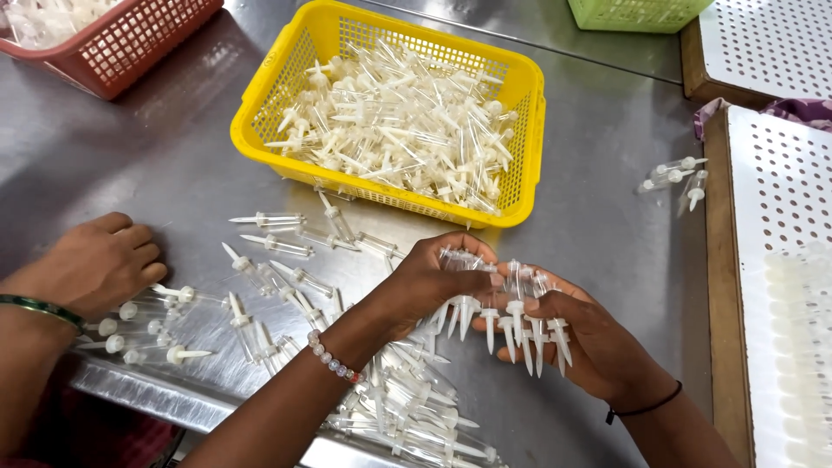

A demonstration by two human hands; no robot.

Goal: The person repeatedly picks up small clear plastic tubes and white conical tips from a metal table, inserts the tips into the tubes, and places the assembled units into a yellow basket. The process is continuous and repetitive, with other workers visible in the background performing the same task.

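Fingers of the right hand (582,334) curl under and around a row of clear plastic tubes with white pointed tips (511,308), thumb pressed across their fronts; the left hand (433,279) closes on the same row from the other side, fingertips bent over the tube tops. The row sits between both hands, above the near part of the steel table (598,217). Each tube's long axis runs roughly up and down in the view, with the white tips pointing toward the near edge, fanned a little apart. How many tubes are in the row cannot be told, since the clear bodies blur together and fingers cover several.

Just below the left wrist, which wears a pale bead bracelet (334,360), lies a loose heap of like tubes (407,412), cut off by the bottom edge. More tubes lie scattered singly on the table (277,247), pointing every which way. Beyond them a yellow basket (277,87) is full of the same pieces. A red basket (130,43) and a green one (637,13) are both cropped at the top. At far left another person's hand (95,264), fingers curled loosely, rests on the table over a few tubes. White perforated boards (776,173) run along the right edge, their lower part washed out
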